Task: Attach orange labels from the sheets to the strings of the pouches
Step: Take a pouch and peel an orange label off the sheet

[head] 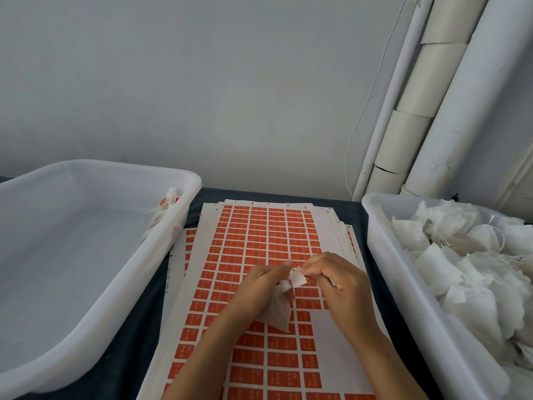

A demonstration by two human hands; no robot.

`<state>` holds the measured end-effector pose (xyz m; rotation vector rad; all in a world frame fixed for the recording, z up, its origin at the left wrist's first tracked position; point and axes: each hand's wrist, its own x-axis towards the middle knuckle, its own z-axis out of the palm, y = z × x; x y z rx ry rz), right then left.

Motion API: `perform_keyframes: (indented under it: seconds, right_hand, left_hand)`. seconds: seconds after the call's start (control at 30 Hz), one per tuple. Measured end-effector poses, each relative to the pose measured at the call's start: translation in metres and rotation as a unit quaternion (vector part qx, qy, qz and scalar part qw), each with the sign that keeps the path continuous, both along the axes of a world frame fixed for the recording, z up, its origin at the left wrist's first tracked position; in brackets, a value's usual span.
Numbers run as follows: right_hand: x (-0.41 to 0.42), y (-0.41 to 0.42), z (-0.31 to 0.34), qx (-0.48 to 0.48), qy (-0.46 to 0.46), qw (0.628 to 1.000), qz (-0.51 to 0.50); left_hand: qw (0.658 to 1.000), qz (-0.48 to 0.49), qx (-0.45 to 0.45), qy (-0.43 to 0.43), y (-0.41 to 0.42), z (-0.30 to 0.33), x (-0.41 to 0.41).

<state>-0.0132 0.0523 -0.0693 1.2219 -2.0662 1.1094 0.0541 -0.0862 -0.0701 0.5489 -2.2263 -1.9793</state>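
Both hands meet over the middle of the counter [357,210], above the top label sheet [259,241]. Left hand [259,287]: fingers curled, thumb and fingertips pinching the gathered neck of a small white pouch [278,311]; the pouch body hangs below the hand, just over the sheet. Right hand [336,280]: fingers curled, thumb and forefinger pinching a small pale label [298,277], its white side up, at the pouch's neck. The two hands nearly touch at the fingertips. The string itself is too fine to make out.

The top sheet lies on a loose stack of like sheets running from the far edge of the counter to the near edge. It carries rows of orange labels; a block at the near right of the sheet is bare white backing.

Left tub [95,284]: white plastic, along the counter's left edge. One finished pouch [165,212] with an orange tag lies against its far right wall.

Right tub [403,284]: white plastic, along the counter's right edge, heaped with white pouches [467,261].

Pale wall behind. Wrapped pipes [418,111] lean up the far right corner, with a thin white cable [372,90] beside them.
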Motion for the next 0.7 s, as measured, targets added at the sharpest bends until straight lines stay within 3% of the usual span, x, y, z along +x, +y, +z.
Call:
perform_keyframes:
  seconds: [0.3, 0.7]
  right_hand:
    - [-0.0035, 0.0023, -0.0037, 0.008, 0.002, 1.0, -0.03]
    - [-0.0073, 0.0003, -0.0066, 0.05, 0.002, 0.998, -0.029]
  left_hand:
    - [0.999, 0.001, 0.048, 0.026, -0.0039, 0.0038, 0.0017]
    - [0.998, 0.034, -0.006, 0.046, -0.0033, -0.0039, -0.0046]
